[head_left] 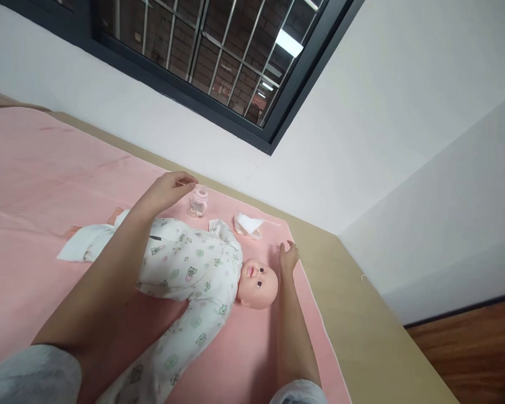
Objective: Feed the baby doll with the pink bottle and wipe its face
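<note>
A baby doll (257,284) in a white patterned top (193,252) lies on its back, head to the right, one sleeve stretched toward me. Beyond its body, my left hand (174,188) is closed in a pinch on what looks like a thin white stick (182,183), mostly hidden by the fingers. Just right of those fingertips stands a small clear jar with a pink top (199,203). My right hand (289,257) is beside the doll's head, fingers curled but apart, holding nothing I can see. An opened soft packet with white material (248,225) lies between the jar and this hand.
A pink mat (37,185) covers most of the wooden table (362,314). Behind the table rises a white wall (252,174) with a dark-framed barred window (219,106). A small dark thin mark (155,238) shows on the doll's top.
</note>
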`<state>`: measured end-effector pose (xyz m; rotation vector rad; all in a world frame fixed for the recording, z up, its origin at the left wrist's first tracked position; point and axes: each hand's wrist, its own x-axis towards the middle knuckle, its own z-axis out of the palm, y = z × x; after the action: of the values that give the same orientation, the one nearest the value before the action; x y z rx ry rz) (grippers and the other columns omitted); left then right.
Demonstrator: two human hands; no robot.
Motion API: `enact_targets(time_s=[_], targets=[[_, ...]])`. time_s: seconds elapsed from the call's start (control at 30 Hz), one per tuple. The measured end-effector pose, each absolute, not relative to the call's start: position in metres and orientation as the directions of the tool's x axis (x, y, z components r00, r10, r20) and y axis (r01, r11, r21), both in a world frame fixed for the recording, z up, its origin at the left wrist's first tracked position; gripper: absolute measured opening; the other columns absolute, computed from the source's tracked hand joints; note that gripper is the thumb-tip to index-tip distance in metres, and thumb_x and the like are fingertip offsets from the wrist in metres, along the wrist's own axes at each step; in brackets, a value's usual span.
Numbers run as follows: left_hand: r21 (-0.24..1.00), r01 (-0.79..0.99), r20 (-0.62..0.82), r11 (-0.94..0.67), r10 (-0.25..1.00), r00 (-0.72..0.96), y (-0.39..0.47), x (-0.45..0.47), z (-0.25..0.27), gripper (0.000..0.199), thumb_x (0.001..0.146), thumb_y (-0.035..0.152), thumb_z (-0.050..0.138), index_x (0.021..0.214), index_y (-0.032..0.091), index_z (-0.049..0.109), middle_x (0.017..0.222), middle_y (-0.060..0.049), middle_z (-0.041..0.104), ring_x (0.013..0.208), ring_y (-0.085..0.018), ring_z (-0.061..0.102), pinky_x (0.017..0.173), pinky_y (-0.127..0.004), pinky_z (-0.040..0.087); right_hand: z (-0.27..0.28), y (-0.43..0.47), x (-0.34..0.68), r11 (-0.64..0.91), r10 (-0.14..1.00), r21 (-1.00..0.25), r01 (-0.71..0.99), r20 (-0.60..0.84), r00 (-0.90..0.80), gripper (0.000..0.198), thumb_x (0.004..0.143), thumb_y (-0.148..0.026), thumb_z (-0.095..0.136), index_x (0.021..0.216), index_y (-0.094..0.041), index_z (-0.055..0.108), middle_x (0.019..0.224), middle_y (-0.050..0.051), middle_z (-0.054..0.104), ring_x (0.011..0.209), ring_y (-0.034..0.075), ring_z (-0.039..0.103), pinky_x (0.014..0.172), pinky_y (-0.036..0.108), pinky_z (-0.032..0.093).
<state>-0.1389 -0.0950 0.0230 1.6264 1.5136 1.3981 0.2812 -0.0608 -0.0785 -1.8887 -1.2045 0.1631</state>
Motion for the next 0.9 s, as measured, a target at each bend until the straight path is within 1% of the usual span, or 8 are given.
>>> enact_targets(time_s=[0.1, 0.27, 0.37, 0.47, 0.57, 0.7, 0.77, 0.9], targets=[[0.861, 0.451, 0.332, -0.235, 0.931, -0.149, -0.104, -0.134, 0.03, 0.032, 0.083, 0.04, 0.058, 0.105, 0.021, 0.07, 0.118, -0.004, 0.071, 0.108, -0.026, 0.063, 0.097, -0.036, 0.047, -0.1, -0.064, 0.28, -0.235, 0.768, -0.733, 0.639, 0.263, 0.585, 0.061, 0.078, -0.038, 0.054, 0.133, -0.011, 0.053, 0.136, 0.023, 0.052, 0.125, 0.037, 0.05, 0.105, 0.049, 0.038], [0.812, 0.539, 0.381, -0.224, 0.902, -0.2, -0.12, -0.137, 0.039, 0.033, 0.086, 0.038, 0.057, 0.111, 0.02, 0.068, 0.115, -0.005, 0.07, 0.103, -0.022, 0.063, 0.09, -0.033, 0.047, -0.119, -0.066, 0.281, -0.264, 0.754, -0.737, 0.622, 0.244, 0.61, 0.074, 0.07, -0.024, 0.057, 0.141, -0.01, 0.042, 0.141, 0.024, 0.045, 0.126, 0.035, 0.051, 0.105, 0.044, 0.041], [0.796, 0.59, 0.332, -0.134, 0.912, -0.241, -0.108, -0.141, 0.03, 0.035, 0.086, 0.037, 0.055, 0.117, 0.022, 0.064, 0.113, -0.004, 0.069, 0.102, -0.022, 0.063, 0.089, -0.032, 0.047, -0.123, -0.066, 0.286, -0.246, 0.754, -0.74, 0.626, 0.26, 0.603, 0.075, 0.071, -0.02, 0.054, 0.144, -0.007, 0.038, 0.139, 0.025, 0.046, 0.129, 0.035, 0.049, 0.105, 0.044, 0.041], [0.781, 0.624, 0.233, -0.04, 0.945, -0.231, -0.077, -0.141, 0.009, 0.048, 0.081, 0.031, 0.06, 0.128, 0.019, 0.059, 0.113, -0.006, 0.07, 0.104, -0.025, 0.064, 0.092, -0.033, 0.047, -0.127, -0.066, 0.29, -0.226, 0.757, -0.743, 0.629, 0.273, 0.594, 0.073, 0.072, -0.018, 0.051, 0.142, -0.004, 0.038, 0.135, 0.026, 0.05, 0.128, 0.036, 0.05, 0.106, 0.046, 0.04], [0.78, 0.626, 0.132, 0.024, 0.971, -0.202, -0.043, -0.137, -0.014, 0.066, 0.073, 0.027, 0.065, 0.136, 0.013, 0.052, 0.111, -0.012, 0.071, 0.099, -0.028, 0.067, 0.088, -0.034, 0.051, -0.129, -0.064, 0.292, -0.21, 0.759, -0.749, 0.629, 0.28, 0.588, 0.071, 0.072, -0.016, 0.05, 0.142, -0.004, 0.04, 0.134, 0.027, 0.052, 0.128, 0.037, 0.05, 0.108, 0.048, 0.038], [0.757, 0.651, 0.1, 0.058, 0.974, -0.203, -0.013, -0.128, -0.035, 0.097, 0.059, 0.029, 0.075, 0.148, 0.015, 0.039, 0.133, -0.016, 0.062, 0.117, -0.034, 0.062, 0.091, -0.036, 0.05, -0.131, -0.063, 0.292, -0.213, 0.759, -0.761, 0.612, 0.265, 0.594, 0.072, 0.07, -0.012, 0.05, 0.142, -0.005, 0.041, 0.134, 0.026, 0.053, 0.126, 0.037, 0.052, 0.107, 0.05, 0.039], [0.745, 0.665, 0.104, 0.055, 0.975, -0.197, -0.004, -0.123, -0.041, 0.102, 0.056, 0.028, 0.076, 0.15, 0.016, 0.036, 0.137, -0.017, 0.059, 0.122, -0.036, 0.059, 0.093, -0.037, 0.049, -0.131, -0.063, 0.292, -0.216, 0.759, -0.765, 0.607, 0.259, 0.597, 0.073, 0.07, -0.01, 0.05, 0.142, -0.006, 0.042, 0.133, 0.025, 0.053, 0.125, 0.037, 0.053, 0.106, 0.049, 0.04], [0.732, 0.681, 0.124, 0.033, 0.976, -0.181, 0.011, -0.115, -0.048, 0.102, 0.055, 0.029, 0.075, 0.149, 0.015, 0.038, 0.134, -0.015, 0.062, 0.121, -0.036, 0.059, 0.096, -0.037, 0.048, -0.132, -0.063, 0.291, -0.209, 0.766, -0.758, 0.617, 0.266, 0.586, 0.073, 0.07, -0.007, 0.049, 0.143, -0.005, 0.041, 0.134, 0.025, 0.052, 0.125, 0.037, 0.052, 0.106, 0.049, 0.039]])
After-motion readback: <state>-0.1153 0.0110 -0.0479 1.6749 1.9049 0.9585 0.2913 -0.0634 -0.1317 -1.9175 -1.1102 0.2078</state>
